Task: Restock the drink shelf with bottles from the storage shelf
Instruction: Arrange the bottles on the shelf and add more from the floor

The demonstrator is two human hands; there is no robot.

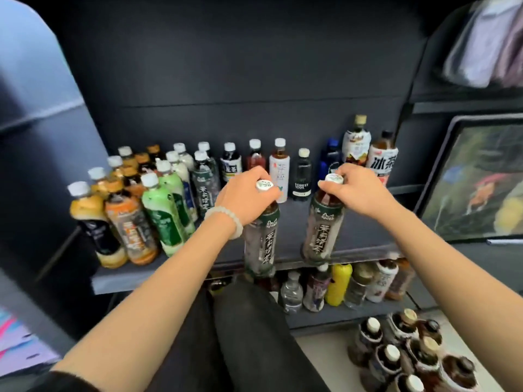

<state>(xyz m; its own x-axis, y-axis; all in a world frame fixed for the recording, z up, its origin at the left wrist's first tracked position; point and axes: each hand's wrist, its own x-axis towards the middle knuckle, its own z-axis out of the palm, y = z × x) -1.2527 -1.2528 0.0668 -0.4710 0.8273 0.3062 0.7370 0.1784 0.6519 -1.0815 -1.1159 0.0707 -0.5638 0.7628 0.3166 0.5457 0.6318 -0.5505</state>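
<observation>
My left hand [246, 195] grips the neck of a dark-labelled tea bottle [261, 244] with a white cap, upright over the front edge of the grey drink shelf [365, 227]. My right hand [359, 190] holds a matching tea bottle [322, 233] by its neck, just to the right, also upright above the shelf's front. Whether either bottle's base touches the shelf I cannot tell. A pale bead bracelet sits on my left wrist.
Several bottles crowd the shelf's left side [147, 210], and a row stands along the back wall [280, 168]. A lower shelf carries more bottles [339, 287]. Several dark bottles stand on the floor at bottom right [407, 355]. A framed picture [478, 182] leans at right.
</observation>
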